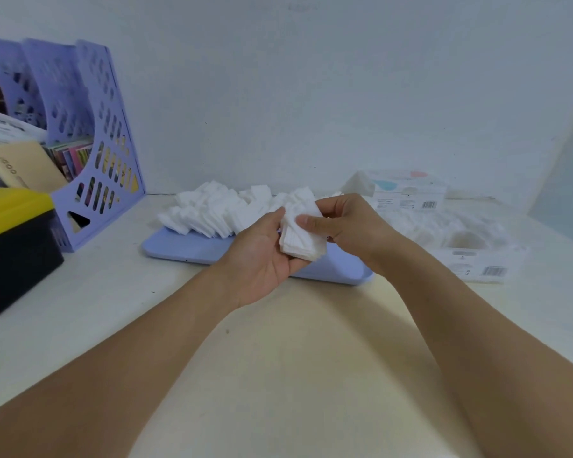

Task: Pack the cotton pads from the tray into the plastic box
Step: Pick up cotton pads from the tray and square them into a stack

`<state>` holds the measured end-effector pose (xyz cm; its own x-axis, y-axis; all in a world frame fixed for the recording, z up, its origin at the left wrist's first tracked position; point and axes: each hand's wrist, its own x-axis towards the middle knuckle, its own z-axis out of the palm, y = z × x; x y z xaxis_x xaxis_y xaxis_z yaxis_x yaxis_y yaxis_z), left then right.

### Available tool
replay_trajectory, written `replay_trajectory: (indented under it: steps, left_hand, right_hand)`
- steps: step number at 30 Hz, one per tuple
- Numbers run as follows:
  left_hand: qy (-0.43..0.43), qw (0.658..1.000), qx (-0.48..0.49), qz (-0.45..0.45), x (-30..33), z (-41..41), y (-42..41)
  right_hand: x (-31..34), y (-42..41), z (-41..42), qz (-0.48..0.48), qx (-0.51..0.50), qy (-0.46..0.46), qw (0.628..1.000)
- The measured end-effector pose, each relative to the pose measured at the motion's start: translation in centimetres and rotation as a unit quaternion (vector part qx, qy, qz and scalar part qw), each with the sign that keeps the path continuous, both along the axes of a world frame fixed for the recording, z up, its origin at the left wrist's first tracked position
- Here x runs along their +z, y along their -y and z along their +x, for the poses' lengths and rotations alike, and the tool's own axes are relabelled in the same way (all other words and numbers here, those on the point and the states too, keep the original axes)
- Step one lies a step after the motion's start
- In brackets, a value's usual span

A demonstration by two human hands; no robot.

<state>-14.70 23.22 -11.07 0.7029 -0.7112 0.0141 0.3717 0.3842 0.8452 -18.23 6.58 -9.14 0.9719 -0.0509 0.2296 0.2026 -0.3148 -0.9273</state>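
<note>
Head view: purple file rack (80,140) left of tray (186,247) — clear plastic box (477,256) right

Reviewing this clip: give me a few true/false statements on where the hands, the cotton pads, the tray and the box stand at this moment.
1. Both hands hold one small stack of white square cotton pads. True: the left hand cradles it from below and the right hand pinches its top.
2. The flat lilac plastic tray has no pads left on it. False: a heap of loose white pads lies along its far side.
3. The clear plastic box sits to the right of the tray. True.
4. The held stack rests inside the box. False: it is held above the tray's near right part.
5. A lilac perforated file rack stands at far left. True.
</note>
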Motion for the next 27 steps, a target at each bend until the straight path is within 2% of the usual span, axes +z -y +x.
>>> replay_trajectory:
  steps: [2, 4, 7, 9, 10, 12, 13, 15, 17, 19, 21, 24, 27]
  left_hand:
    - [0.013, 1.000, -0.011, -0.005, -0.2, 0.4, -0.1]
    - [0.038, 0.999, -0.014, 0.009, -0.5, 0.7, -0.1]
    - [0.018, 1.000, 0.005, -0.005, -0.7, 0.5, 0.2]
    - [0.006, 0.999, 0.027, -0.015, -0.7, 0.5, 0.3]
    - [0.001, 0.999, 0.038, -0.016, -0.8, 0.6, 0.4]
    - [0.001, 0.998, 0.058, -0.021, -0.8, 0.7, 0.5]
    - [0.004, 0.998, 0.063, -0.027, -0.6, 0.7, 0.4]
    - [0.018, 0.998, 0.058, -0.033, -0.4, 0.4, 0.3]
    - [0.028, 0.998, 0.050, -0.027, -0.4, 0.4, 0.2]
    - [0.026, 0.998, 0.045, -0.017, -0.5, 0.7, 0.2]
    - [0.022, 0.999, 0.047, -0.005, -0.5, 0.7, 0.2]
    - [0.021, 0.998, 0.057, 0.000, -0.2, 0.4, 0.3]
    - [0.022, 0.998, 0.054, 0.000, 0.0, 0.1, 0.2]
  right_hand:
    - [-0.1, -0.1, 0.1, -0.010, -0.020, 0.030, 0.999]
    - [-0.3, 0.0, 0.2, -0.066, -0.036, 0.071, 0.995]
    - [-0.2, -0.1, 0.1, -0.140, -0.079, 0.131, 0.978]
    - [0.6, 0.3, 0.1, -0.110, -0.162, 0.174, 0.965]
    - [1.2, 0.6, 0.0, -0.033, -0.184, 0.171, 0.967]
    - [2.3, 0.8, -0.6, 0.140, -0.133, 0.093, 0.977]
    - [2.5, 0.5, -1.0, 0.175, -0.084, 0.038, 0.980]
    - [2.0, -0.2, -1.2, 0.105, -0.042, -0.020, 0.993]
    - [1.4, -0.4, -0.9, 0.030, -0.059, -0.012, 0.998]
    - [1.4, 0.1, -0.9, 0.000, -0.055, -0.001, 0.998]
    - [2.0, 0.8, -1.2, 0.005, -0.025, 0.000, 1.000]
    - [2.4, 1.4, -1.5, 0.068, 0.052, -0.016, 0.996]
    - [2.2, 1.2, -1.6, 0.021, 0.062, -0.028, 0.997]
